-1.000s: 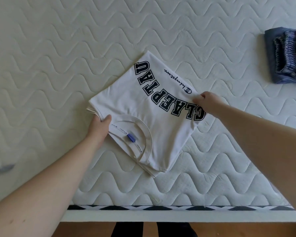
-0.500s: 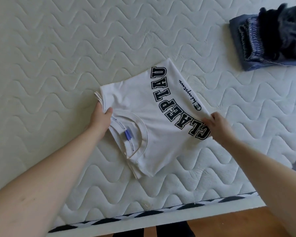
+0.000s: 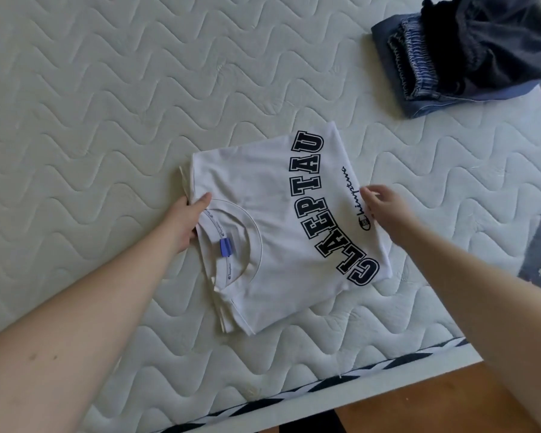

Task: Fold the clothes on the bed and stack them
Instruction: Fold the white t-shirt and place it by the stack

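Two hands pinching folded white t-shirt (image 3: 263, 214), left hand (image 3: 185, 223), right hand (image 3: 384, 210), dark stack (image 3: 463, 54) beyond on mattress (image 3: 91, 120).

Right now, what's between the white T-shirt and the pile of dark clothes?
Only bare quilted mattress lies between the folded white T-shirt and the dark clothes pile, as the head view shows.

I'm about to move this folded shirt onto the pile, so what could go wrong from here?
1. The left hand grips the shirt at one corner by the collar and the right hand only at its far edge, so the middle may sag and the layers fan open when lifted.
2. The pile looks lumpy on top, so the shirt may slide off.
3. The pile sits near the mattress edge, so a nudge might tip it over.
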A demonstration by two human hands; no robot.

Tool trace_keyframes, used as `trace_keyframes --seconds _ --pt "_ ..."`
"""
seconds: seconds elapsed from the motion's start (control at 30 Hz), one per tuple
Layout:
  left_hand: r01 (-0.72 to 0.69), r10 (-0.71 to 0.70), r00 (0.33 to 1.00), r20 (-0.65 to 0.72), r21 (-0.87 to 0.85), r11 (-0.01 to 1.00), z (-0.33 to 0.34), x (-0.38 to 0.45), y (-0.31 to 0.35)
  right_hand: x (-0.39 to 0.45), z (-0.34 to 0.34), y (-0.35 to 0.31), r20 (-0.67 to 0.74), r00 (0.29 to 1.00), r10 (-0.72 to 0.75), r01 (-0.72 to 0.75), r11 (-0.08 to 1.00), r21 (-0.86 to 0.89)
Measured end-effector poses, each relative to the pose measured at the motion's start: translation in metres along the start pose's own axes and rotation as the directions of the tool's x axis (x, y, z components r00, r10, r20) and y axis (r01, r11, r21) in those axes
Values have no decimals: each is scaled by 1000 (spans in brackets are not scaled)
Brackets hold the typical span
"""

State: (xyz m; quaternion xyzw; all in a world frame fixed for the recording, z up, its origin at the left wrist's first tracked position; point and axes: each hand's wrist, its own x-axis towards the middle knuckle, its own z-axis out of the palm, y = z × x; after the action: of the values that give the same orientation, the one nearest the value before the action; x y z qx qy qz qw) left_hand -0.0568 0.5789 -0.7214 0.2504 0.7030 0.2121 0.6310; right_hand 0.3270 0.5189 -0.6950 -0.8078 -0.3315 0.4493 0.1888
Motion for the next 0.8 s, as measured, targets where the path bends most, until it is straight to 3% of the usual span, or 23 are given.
trace_keyframes --seconds 0.17,0.27,0.4,0.57,0.8 --pt "-148 148 987 -57 1 989 8 6 -3 32 19 -52 82 996 -34 39 998 -53" --pt "-238 247 962 -118 86 968 17 4 0 34 19 -54 56 994 -91 97 990 -104" --pt "-263 288 950 -120 188 946 16 3 0 20 17 -38 4 989 -151 150 988 33" --pt "-356 358 933 28 194 914 42 -16 27 -20 -17 -11 -138 977 -164 180 978 109" --pt "-527 463 844 269 258 810 97 -65 69 -104 -65 20 -308 946 -98 180 952 249"
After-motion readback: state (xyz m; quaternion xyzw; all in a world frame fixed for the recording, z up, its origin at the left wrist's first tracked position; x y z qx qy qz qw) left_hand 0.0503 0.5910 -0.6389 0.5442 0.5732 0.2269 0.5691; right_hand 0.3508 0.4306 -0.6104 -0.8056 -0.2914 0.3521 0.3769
